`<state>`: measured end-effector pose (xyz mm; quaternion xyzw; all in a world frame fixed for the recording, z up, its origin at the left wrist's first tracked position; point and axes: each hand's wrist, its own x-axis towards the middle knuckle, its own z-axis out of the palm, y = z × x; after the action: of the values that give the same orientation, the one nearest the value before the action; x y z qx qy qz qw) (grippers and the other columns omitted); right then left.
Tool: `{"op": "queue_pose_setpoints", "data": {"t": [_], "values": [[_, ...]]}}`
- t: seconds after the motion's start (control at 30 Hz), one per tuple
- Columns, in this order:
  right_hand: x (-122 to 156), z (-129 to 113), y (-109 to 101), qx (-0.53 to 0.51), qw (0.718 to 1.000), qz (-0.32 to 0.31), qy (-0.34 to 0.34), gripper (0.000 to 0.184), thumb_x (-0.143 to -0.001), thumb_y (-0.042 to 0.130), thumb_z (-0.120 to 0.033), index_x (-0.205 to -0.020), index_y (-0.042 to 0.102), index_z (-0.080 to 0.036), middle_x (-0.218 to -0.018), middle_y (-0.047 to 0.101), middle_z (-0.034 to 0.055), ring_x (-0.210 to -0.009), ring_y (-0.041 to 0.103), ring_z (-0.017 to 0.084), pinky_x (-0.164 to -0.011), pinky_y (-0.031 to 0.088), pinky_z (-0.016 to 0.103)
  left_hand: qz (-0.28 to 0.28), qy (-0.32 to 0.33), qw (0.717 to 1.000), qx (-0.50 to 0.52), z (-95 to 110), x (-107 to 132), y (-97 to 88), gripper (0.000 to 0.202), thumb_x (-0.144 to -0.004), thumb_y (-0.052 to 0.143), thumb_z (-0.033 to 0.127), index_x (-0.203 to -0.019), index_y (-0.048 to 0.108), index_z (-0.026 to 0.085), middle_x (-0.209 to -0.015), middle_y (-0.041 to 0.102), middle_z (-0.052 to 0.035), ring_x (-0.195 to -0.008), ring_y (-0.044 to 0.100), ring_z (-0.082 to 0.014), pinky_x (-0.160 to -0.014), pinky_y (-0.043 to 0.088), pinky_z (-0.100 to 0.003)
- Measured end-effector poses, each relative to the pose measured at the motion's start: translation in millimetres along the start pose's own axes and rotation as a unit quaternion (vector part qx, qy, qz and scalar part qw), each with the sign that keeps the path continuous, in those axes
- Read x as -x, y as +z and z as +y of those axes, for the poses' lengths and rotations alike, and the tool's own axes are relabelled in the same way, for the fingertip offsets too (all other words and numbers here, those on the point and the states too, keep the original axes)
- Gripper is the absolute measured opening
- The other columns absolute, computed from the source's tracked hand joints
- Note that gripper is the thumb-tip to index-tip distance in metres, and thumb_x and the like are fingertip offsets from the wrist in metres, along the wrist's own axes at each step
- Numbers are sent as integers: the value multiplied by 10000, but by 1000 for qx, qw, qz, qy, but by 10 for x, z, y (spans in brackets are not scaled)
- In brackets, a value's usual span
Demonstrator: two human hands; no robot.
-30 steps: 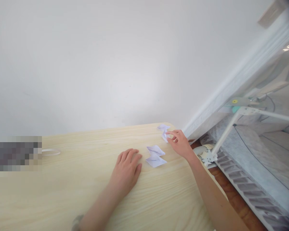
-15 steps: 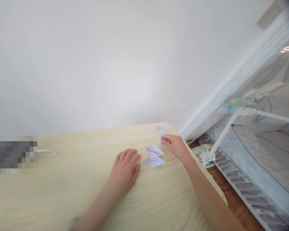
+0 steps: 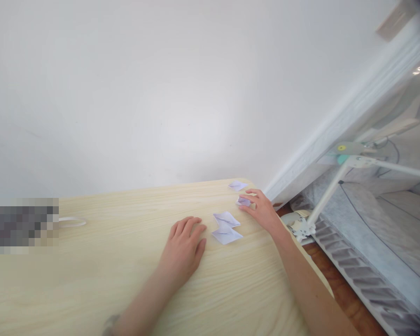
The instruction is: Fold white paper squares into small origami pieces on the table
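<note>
Several pieces of folded white paper lie near the right end of the table. Two of them, an upper folded paper (image 3: pixel 226 219) and a lower folded paper (image 3: pixel 227 235), lie against each other. My left hand (image 3: pixel 185 247) rests palm down to their left, fingers loosely apart, holding nothing. My right hand (image 3: pixel 260 208) is by a smaller folded paper (image 3: pixel 243 201), with thumb and fingers spread around its right side; the hand partly hides it. Beyond, close to the table's far corner, is another folded paper (image 3: pixel 237 185).
The pale wooden table (image 3: pixel 119 261) meets a white wall (image 3: pixel 143 93) at the back. A blurred-out dark object (image 3: pixel 17 228) with a white loop (image 3: pixel 73 221) is at the left. Right of the table edge stand a white metal frame (image 3: pixel 327 198) and a grey fabric-covered piece (image 3: pixel 381 224).
My right hand's fingers have parted from a pinch on the small folded paper, which now shows more fully on the table. The left hand stays in place. The view has shifted slightly.
</note>
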<state>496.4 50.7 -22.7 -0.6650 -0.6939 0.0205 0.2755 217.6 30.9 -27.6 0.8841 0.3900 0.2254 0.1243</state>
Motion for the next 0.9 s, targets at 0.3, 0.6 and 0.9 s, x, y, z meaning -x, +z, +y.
{"op": "queue_pose_setpoints", "data": {"t": [0.3, 0.6, 0.9], "values": [[-87, -133, 64, -1, 999, 39, -4, 334, -732, 593, -362, -1049, 602, -256, -1113, 512, 57, -939, 523, 207, -871, 407, 359, 0, 2, 1000, -2, -6, 14, -11, 249, -840, 398, 204, -1063, 510, 207, -1172, 494, -73, -1124, 386, -249, -931, 339, -446], [263, -631, -65, -99, 982, -138, 83, 321, -771, 489, -434, -916, 630, -185, -645, 634, 2, -547, 544, 123, -535, 419, 226, 2, 3, 1000, -4, 0, -1, 0, 249, -839, 401, 203, -1060, 515, 204, -1167, 496, -74, -1118, 388, -248, -928, 338, -442], [99, -288, -296, -32, 989, -137, 49, 220, -801, 465, -299, -753, 648, -188, -712, 656, 11, -571, 586, 141, -556, 432, 244, -4, -1, 1000, -3, 7, -9, -5, 246, -843, 398, 213, -1058, 517, 203, -1173, 492, -71, -1127, 379, -249, -933, 335, -439]]}}
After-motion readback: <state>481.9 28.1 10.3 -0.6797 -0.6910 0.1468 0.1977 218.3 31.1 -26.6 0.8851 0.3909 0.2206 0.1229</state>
